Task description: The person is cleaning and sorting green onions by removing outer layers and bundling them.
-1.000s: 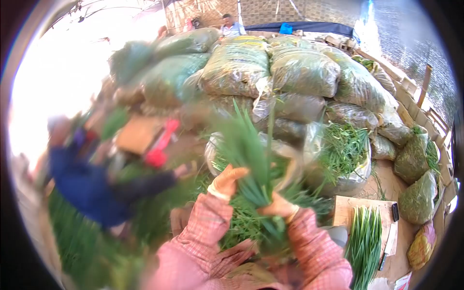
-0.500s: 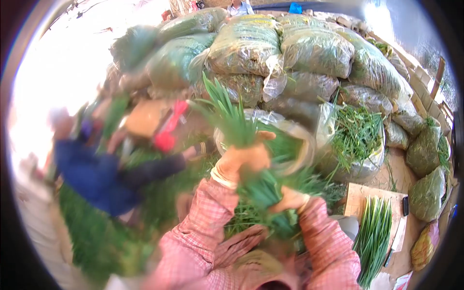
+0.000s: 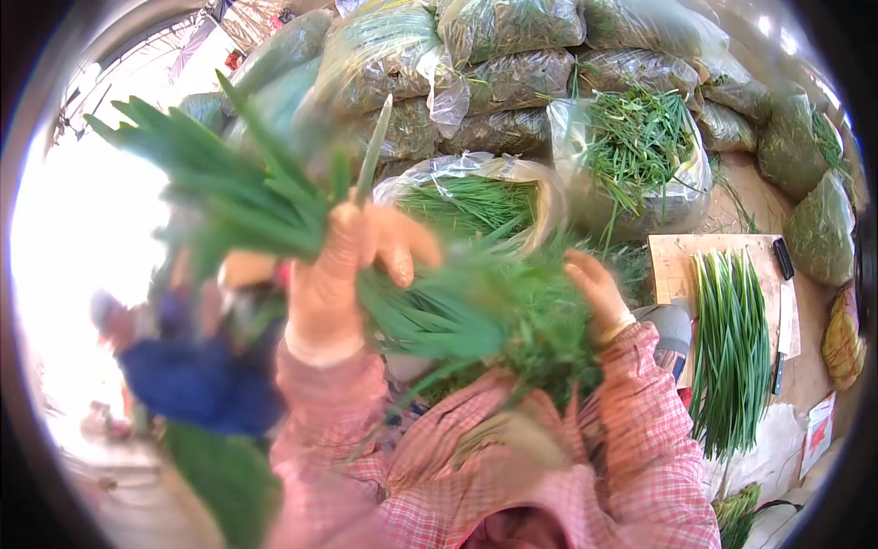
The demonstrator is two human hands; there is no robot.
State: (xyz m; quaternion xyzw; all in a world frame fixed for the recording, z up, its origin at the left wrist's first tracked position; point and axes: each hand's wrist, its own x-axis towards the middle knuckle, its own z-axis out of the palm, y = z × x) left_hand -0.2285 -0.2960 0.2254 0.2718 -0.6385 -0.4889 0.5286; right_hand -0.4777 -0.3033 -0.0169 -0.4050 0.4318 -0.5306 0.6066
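Raised at the left, my left hand (image 3: 334, 274) wears an orange-tan glove and is closed around a bunch of flat green chives (image 3: 247, 197). Their leaves fan out to the upper left, and a pale pointed strip stands up by the thumb. My right hand (image 3: 599, 291), gloved the same way, has its fingers curled at the right side of a second, blurred mass of green leaves (image 3: 512, 316) over my lap. The leaves hide some of its fingertips.
Plastic bags (image 3: 512, 78) packed with greens are stacked at the back. An open bag (image 3: 681, 206) of loose leaves stands ahead. At right, long chives (image 3: 732, 357) lie on a wooden board (image 3: 672, 265) beside a knife (image 3: 783, 339). A person in blue (image 3: 197, 384) sits left.
My left hand has moved left and up with its bunch, away from my right hand, which has shifted slightly up and right. The camera view has tilted down and turned.
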